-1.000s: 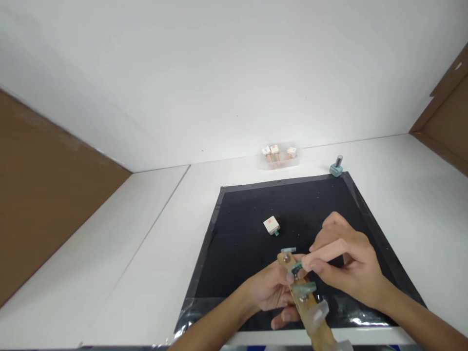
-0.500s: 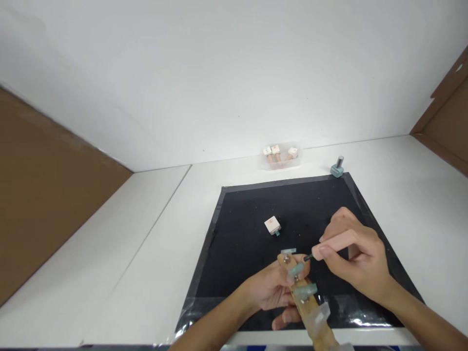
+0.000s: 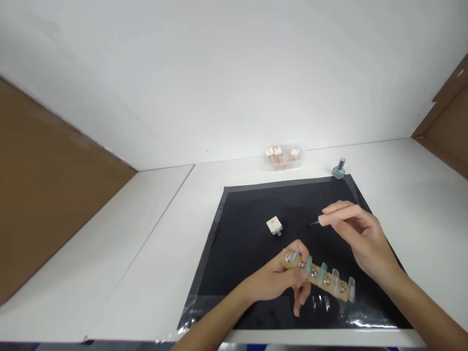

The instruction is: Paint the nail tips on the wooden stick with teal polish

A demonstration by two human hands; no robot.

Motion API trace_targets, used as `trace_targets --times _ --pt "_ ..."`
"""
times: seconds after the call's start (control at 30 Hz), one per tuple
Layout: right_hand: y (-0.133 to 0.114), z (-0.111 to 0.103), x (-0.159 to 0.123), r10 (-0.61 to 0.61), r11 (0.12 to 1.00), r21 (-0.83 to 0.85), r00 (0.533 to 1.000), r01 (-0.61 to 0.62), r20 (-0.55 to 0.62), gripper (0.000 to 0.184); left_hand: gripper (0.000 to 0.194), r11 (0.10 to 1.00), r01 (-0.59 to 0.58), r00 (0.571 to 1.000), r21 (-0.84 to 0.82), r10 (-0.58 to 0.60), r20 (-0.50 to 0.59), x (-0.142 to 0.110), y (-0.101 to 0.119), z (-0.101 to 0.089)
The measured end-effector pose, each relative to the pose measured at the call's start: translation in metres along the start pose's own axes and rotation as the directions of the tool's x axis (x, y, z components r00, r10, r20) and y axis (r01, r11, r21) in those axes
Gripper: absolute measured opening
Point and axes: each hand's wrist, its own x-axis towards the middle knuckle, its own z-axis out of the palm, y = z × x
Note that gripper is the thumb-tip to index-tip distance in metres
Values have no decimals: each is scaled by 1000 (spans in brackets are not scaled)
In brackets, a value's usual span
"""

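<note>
My left hand (image 3: 272, 282) grips a wooden strip (image 3: 314, 279) with several false nails mounted along it on round silver studs. The nails nearer my fingers look green, while a clear nail (image 3: 351, 290) sits at the strip's far right end. Between thumb and fingers, my right hand (image 3: 369, 243) pinches a nail polish brush (image 3: 341, 214) by its pale pink handle. Its thin dark tip points left, above the mat and apart from the nails. A small square white bottle (image 3: 274, 225) with green at its mouth lies on the mat beyond my left hand.
A black mat (image 3: 248, 209) with taped edges covers part of the white table (image 3: 146, 273). Behind it stand a clear tray (image 3: 283, 165) holding several white bottles with pink caps, and a green polish bottle (image 3: 338, 172) with a silver cap. Brown boards flank both sides.
The strip has swung from pointing toward me to lying across to the right. My right hand has lifted the brush up and away from the nails.
</note>
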Motion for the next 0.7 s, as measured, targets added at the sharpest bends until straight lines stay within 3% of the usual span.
trace_targets --times 0.1,0.2,0.4,0.53,0.6,0.7 --pt "3 -1 1 46 991 124 998 -51 44 17 30 999 -14 999 52 16 -39 -1 2 0" --pt "2 -2 4 91 985 146 995 -96 42 16 32 996 -14 997 85 20 -76 -1 4 -1" --pt "9 -4 11 212 972 -107 977 -211 -2 6 33 983 70 990 170 -48 -130 -8 25 -5" --pt "23 0 14 294 927 -264 953 -265 78 12 30 970 -9 984 243 51 -170 -22 48 -18" --pt "27 3 13 341 917 -276 924 -287 171 15 29 960 -94 951 263 165 -263 -30 61 -25" --pt "31 10 11 367 915 -275 894 -296 258 16 34 966 -147 920 214 213 -328 -38 76 -31"
